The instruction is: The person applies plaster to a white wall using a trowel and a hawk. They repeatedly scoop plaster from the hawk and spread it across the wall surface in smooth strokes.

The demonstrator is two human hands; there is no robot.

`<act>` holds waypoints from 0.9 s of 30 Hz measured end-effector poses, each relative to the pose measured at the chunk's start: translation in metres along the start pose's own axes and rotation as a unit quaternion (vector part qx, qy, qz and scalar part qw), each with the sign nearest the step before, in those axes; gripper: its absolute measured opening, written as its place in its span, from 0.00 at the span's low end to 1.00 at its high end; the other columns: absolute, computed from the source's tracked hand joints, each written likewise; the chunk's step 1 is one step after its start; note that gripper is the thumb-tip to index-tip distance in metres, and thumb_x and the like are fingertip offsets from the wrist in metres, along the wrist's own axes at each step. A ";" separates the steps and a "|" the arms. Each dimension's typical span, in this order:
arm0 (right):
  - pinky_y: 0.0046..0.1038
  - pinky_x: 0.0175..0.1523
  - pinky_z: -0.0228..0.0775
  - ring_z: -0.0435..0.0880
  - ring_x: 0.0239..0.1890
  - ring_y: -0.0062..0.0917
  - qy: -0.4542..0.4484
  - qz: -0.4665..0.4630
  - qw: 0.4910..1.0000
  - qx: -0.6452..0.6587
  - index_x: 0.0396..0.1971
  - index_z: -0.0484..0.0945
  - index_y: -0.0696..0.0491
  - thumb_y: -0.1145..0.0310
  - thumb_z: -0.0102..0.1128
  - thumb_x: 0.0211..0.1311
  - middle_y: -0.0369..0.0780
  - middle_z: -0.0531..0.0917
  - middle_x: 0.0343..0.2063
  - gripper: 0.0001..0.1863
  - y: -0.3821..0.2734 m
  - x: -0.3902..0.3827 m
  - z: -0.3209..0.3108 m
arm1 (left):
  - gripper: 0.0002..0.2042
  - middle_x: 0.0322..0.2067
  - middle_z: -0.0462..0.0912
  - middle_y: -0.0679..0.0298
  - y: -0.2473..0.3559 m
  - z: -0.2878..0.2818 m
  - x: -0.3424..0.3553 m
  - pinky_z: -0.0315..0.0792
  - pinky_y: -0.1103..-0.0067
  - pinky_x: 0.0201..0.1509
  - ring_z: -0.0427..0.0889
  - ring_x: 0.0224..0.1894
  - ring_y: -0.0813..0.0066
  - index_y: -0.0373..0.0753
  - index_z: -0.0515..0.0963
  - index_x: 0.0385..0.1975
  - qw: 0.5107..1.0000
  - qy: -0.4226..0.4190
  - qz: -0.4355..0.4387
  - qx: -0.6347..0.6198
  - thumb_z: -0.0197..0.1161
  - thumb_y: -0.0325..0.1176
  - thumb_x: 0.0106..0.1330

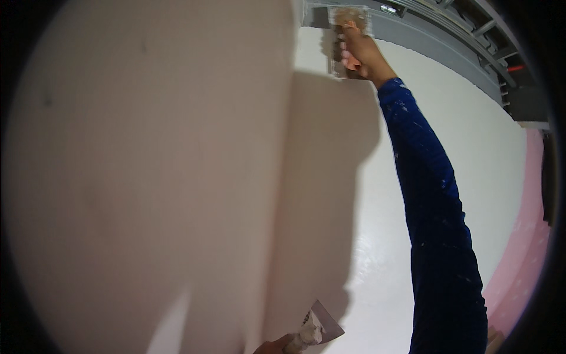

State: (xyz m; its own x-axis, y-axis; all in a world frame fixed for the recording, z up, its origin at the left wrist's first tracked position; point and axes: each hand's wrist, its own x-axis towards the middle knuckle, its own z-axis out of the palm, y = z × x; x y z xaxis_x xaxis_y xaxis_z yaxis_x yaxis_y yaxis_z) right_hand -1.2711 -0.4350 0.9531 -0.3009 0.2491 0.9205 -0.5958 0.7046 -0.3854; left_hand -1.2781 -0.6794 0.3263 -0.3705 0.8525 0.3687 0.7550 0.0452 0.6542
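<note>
- While the right hand (367, 54) is high by the corner, its fingers are curled round the orange handle (354, 62) of the trowel (354, 13), clamped on it
- Upright against the right wall (477, 153), the trowel spans the line where that wall meets the grey beam (435, 42); whether its whole face touches, I cannot tell
- It should handle as a light, stiff tool, awkward mainly from being held so high; the handle's middle is the place to hold, since the blade looks smeared and may be slippery
- Low down, the left hand (273, 346), partly cut off by the lower edge, looks closed on the handle end of the knife (332, 330)
- White paste (313, 330) lies on the knife; the blade is probably thin and a little springy, the paste soft, so a level hold by the handle would suit it best
- The right arm reaches up almost straight in its navy sleeve (433, 194), with white flecks on the cloth; the left hand is well below it, knife blade pointing up and right
- Beyond them, a broad shadow (324, 177) falls beside the left wall (165, 177), with rails (466, 32) overhead and a pink panel (520, 259) at far right
</note>
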 end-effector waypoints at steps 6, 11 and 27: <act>0.33 0.27 0.82 0.82 0.24 0.27 0.004 -0.003 1.000 0.011 0.44 0.74 0.57 0.52 0.57 0.72 0.42 0.82 0.32 0.21 0.005 0.032 0.075 | 0.19 0.48 0.85 0.52 0.000 -0.011 -0.008 0.77 0.68 0.52 0.85 0.45 0.58 0.37 0.78 0.56 0.987 -0.037 -0.076 -0.140 0.63 0.32 0.64; 0.29 0.24 0.76 0.78 0.22 0.23 -0.006 0.009 0.998 0.065 0.44 0.71 0.55 0.52 0.57 0.72 0.39 0.78 0.27 0.19 0.005 0.028 0.096 | 0.18 0.54 0.83 0.55 -0.010 -0.011 -0.021 0.77 0.70 0.53 0.84 0.49 0.62 0.37 0.78 0.56 0.948 -0.002 0.102 -0.303 0.62 0.29 0.65; 0.67 0.76 0.25 0.56 0.74 0.59 0.055 -0.260 0.513 -0.816 0.56 0.75 0.71 0.46 0.73 0.38 0.65 0.67 0.64 0.50 0.001 0.047 0.051 | 0.19 0.51 0.83 0.54 -0.001 -0.004 -0.027 0.77 0.65 0.53 0.84 0.46 0.54 0.41 0.78 0.57 0.998 -0.046 0.027 0.033 0.60 0.31 0.65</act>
State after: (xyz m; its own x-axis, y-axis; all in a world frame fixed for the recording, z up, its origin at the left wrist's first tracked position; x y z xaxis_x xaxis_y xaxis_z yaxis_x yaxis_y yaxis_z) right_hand -1.3236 -0.4567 0.9931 -0.3195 -0.2829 0.9044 0.8704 0.2896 0.3981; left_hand -1.2714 -0.7042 0.3185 -0.2802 0.8984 0.3383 0.8073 0.0299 0.5894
